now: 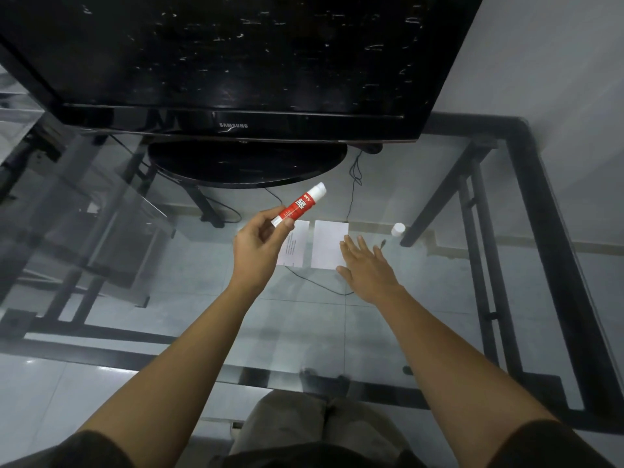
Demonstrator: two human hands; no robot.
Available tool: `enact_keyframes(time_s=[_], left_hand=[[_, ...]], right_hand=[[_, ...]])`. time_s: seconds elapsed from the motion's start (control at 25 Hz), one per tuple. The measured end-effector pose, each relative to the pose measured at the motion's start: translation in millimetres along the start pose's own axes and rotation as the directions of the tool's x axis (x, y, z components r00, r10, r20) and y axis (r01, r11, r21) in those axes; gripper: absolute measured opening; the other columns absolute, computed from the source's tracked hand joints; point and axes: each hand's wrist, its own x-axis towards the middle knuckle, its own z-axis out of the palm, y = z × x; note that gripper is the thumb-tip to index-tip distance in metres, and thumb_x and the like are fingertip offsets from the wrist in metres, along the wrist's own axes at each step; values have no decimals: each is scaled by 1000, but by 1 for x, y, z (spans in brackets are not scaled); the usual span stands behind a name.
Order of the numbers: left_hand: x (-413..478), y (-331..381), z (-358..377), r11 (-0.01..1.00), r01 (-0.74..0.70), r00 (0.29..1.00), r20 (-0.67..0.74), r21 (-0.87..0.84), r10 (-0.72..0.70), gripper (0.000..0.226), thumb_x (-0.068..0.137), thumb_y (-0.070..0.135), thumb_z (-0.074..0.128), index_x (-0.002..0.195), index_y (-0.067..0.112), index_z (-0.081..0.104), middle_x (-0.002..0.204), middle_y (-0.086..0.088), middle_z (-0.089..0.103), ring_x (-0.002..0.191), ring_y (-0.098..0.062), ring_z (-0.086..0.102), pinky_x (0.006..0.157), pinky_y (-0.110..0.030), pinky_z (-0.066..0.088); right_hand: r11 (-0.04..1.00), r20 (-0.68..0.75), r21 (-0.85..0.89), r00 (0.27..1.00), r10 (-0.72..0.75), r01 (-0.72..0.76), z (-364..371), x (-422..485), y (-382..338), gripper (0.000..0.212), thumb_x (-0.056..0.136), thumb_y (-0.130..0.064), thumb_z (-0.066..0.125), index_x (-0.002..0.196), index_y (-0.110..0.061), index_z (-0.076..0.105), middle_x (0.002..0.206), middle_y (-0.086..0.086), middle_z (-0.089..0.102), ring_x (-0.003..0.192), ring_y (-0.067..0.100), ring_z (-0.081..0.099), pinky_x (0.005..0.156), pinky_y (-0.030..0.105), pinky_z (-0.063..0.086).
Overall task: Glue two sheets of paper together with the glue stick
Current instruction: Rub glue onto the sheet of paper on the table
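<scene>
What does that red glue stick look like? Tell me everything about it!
The glue stick is a slim tube with a red label, white lettering and white ends. It looks like plastic. Its cap looks off: a small white cap stands on the glass table. The left hand pinches its lower end, holding it tilted in the air, tip pointing up and away, above the left sheet.

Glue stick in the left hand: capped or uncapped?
Uncapped. The glue stick shows a bare white tip, and a small white cap stands apart on the glass table.
</scene>
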Motion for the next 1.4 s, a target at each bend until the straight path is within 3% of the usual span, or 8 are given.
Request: enact_keyframes(time_s=[0.32, 0.56, 0.64, 0.84, 0.92, 1.08, 1.24, 1.4], left_hand=[[0, -19, 17, 942, 196, 980, 91, -273, -177, 21, 86, 18, 63, 106, 21, 63, 105, -7, 60, 81, -16, 67, 72, -20, 52], [-7, -38, 49, 528, 574, 797, 280, -626, -534, 6, 89, 14, 54, 87, 11, 58, 70, -3, 63, 53, -8, 57, 51, -17, 50], [-8, -41, 56, 529, 591, 781, 267, -609, -565, 5, 89, 16, 56, 87, 12, 55, 66, -1, 61, 51, -8, 54, 50, -16, 49], [-8, -47, 57, 959, 254, 924, 260, 124, -279, 17, 77, 21, 72, 90, 23, 62, 85, 4, 60, 79, -10, 56, 67, -17, 45], [-4, -47, 53, 952, -41, 920, 383, 303, -82, 19, 76, 24, 73, 94, 25, 65, 93, 5, 64, 83, -9, 58, 67, -12, 45], [-3, -45, 48, 796, -504, 728, 661, 335, 182, 27, 77, 28, 73, 101, 16, 68, 97, 5, 67, 80, -5, 59, 70, -3, 43], [-1, -49, 46, 735, -598, 623, 762, 319, 176, 23, 76, 25, 74, 94, 11, 70, 92, -5, 72, 77, -15, 64, 71, -21, 52], [14, -42, 56, 745, -567, 667, 727, 352, 165, 18, 76, 23, 74, 87, 11, 69, 86, -5, 72, 73, -16, 63, 66, -24, 52]], right_hand=[[1000, -98, -5, 995, 22, -23, 20, -37, 22, 58, 96, -44, 29, 140, -7, 25, 153, 7, 23, 143, 24, 11, 115, 40, 9], [975, -192, 216, 977, 90, -48, 29, -62, 30, 54, 90, -37, 52, 133, -6, 40, 143, 12, 42, 132, 27, 35, 111, 34, 22], [951, -204, 303, 972, 119, -53, 28, -60, 29, 56, 88, -36, 56, 133, -9, 39, 140, 11, 43, 128, 25, 36, 108, 32, 26], [969, -179, 245, 982, 55, -10, 25, -52, 38, 62, 86, -42, 56, 137, -12, 36, 147, 7, 35, 132, 25, 32, 110, 36, 21], [966, -167, 258, 986, 28, 16, 24, -48, 41, 63, 85, -41, 57, 137, -12, 36, 150, 6, 31, 136, 23, 28, 112, 36, 18], [949, -153, 314, 987, 44, 6, 25, -44, 41, 66, 84, -41, 60, 138, -14, 34, 150, 4, 31, 136, 21, 28, 112, 36, 18], [946, -145, 324, 987, 63, -13, 26, -43, 43, 70, 82, -43, 61, 139, -16, 32, 150, 2, 30, 135, 20, 29, 112, 35, 17], [941, -168, 337, 985, 47, 13, 25, -41, 44, 69, 80, -41, 64, 137, -16, 36, 148, 3, 34, 132, 20, 34, 112, 38, 17]])
